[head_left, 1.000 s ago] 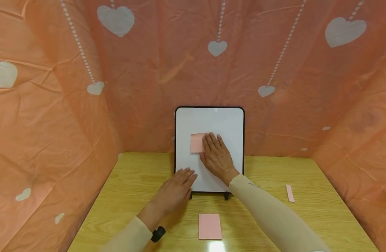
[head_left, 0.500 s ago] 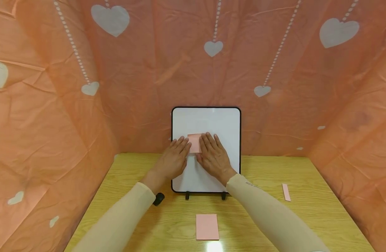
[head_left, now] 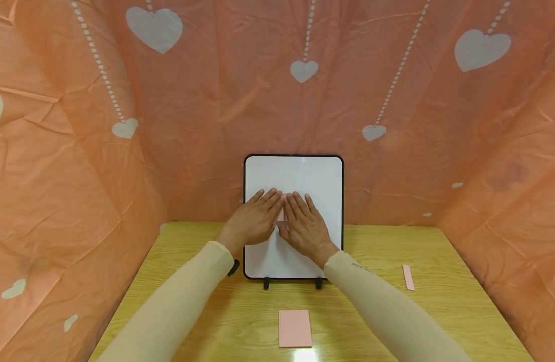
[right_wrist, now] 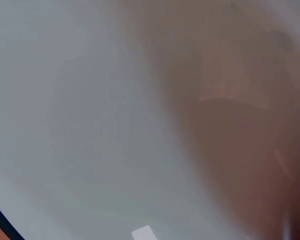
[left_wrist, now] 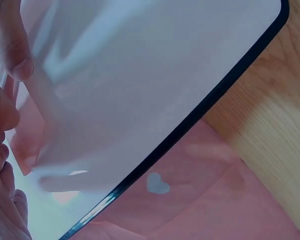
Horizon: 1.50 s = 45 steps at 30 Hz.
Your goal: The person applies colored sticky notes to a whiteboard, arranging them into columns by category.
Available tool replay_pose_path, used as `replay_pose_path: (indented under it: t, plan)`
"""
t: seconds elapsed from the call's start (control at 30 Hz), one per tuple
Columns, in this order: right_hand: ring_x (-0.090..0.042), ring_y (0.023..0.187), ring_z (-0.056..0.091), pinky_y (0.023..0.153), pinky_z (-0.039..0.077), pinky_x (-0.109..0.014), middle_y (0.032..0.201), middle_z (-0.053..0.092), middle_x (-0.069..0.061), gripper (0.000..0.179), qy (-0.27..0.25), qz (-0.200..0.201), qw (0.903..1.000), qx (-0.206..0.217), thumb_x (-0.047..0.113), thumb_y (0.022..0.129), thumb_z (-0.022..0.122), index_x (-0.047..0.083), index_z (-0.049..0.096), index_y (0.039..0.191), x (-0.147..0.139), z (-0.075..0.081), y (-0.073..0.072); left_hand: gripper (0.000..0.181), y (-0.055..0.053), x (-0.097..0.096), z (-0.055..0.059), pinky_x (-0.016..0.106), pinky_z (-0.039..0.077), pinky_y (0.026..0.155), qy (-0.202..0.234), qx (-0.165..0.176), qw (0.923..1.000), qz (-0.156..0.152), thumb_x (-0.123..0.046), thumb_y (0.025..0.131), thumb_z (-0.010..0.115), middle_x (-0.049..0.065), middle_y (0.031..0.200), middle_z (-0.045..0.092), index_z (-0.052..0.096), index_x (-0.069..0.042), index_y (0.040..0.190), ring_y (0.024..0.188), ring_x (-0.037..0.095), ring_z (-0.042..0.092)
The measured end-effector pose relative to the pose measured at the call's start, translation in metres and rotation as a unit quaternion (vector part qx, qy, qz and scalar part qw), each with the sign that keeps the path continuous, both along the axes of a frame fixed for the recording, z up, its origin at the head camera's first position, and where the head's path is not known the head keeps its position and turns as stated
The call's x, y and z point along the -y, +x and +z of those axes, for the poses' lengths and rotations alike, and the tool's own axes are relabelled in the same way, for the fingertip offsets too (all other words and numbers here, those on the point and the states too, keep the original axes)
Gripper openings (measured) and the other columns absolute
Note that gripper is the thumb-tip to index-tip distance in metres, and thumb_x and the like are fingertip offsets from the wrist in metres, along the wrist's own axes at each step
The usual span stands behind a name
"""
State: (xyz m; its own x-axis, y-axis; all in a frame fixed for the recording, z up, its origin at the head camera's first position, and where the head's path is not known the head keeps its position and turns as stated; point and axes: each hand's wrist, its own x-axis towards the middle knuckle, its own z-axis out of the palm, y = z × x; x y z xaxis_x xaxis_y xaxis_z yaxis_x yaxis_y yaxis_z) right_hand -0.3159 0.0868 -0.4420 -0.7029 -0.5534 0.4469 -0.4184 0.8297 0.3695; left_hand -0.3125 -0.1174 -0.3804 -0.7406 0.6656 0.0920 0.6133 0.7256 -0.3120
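Note:
A pink sticky note lies on the upright whiteboard, mostly covered by both hands. My left hand lies over its left part, fingers extended and pointing up. Over the right part rests my right hand, its fingers likewise straight and side by side. Only a narrow band of the note shows between them. In the left wrist view, part of the note appears beside fingers at the left edge. The right wrist view holds mostly blurred whiteboard, with no hand clearly visible.
Black feet support the black-framed whiteboard on the wood-grain table. A pink sticky note pad lies in front of it. A narrow pink strip lies to the right. An orange curtain with hearts surrounds the table.
My left hand has moved up from the board's lower left onto the note's left part, covering more of it. The right hand stays on the note. The head view has shifted slightly.

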Motion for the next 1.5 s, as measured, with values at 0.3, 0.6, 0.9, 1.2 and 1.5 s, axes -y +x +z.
replay_pose_path:
  t: [0.3,0.6,0.9,1.2,1.5]
  plan:
    - [-0.028,0.164,0.019,0.134,0.016,-0.052,0.174,0.025,-0.011,0.078,0.004,0.000,0.9999,-0.012,0.054,0.109,0.045,0.003,0.030,0.165,0.000,-0.001,0.000,0.071,-0.004,0.002,0.002,0.045,0.009,0.136,-0.040,0.001,0.9992,0.004,-0.034,0.111,0.048,0.009,0.177,0.018,0.019,-0.006,0.169,0.165,0.026,0.013]
    - [-0.028,0.162,0.025,0.133,0.015,-0.055,0.171,0.034,-0.012,0.076,0.010,-0.009,0.9998,-0.017,0.056,0.109,0.043,0.003,0.037,0.163,-0.001,-0.002,-0.002,0.063,-0.001,0.024,0.000,0.047,0.016,0.135,-0.052,-0.020,0.9984,0.012,-0.030,0.111,0.047,0.011,0.174,0.027,0.032,-0.004,0.166,0.164,0.029,0.019]
    - [-0.028,0.156,0.038,0.132,0.025,-0.048,0.162,0.049,-0.012,0.059,-0.021,0.068,0.9971,-0.029,0.038,0.111,0.046,0.003,0.047,0.158,0.006,0.012,-0.012,0.064,-0.003,0.029,-0.003,0.047,0.015,0.135,-0.038,-0.015,0.9992,0.007,-0.029,0.110,0.047,0.012,0.174,0.026,0.030,-0.004,0.166,0.164,0.029,0.018]
    - [-0.026,0.159,0.033,0.133,0.017,-0.054,0.164,0.048,-0.006,0.058,-0.020,0.031,0.9993,-0.007,0.039,0.111,0.041,0.008,0.046,0.160,-0.001,0.013,-0.011,0.063,-0.002,0.030,-0.002,0.047,0.014,0.135,-0.035,-0.015,0.9992,0.010,-0.029,0.110,0.047,0.011,0.175,0.025,0.031,-0.005,0.166,0.164,0.029,0.018]
    - [-0.027,0.157,0.037,0.131,0.024,-0.054,0.159,0.054,-0.008,0.058,-0.048,0.020,0.9973,-0.052,0.038,0.109,0.041,0.005,0.050,0.156,-0.015,0.003,-0.007,0.062,-0.003,0.022,-0.002,0.046,0.018,0.134,-0.029,-0.041,0.9987,0.000,-0.029,0.110,0.049,0.012,0.172,0.031,0.035,-0.003,0.164,0.163,0.029,0.022]
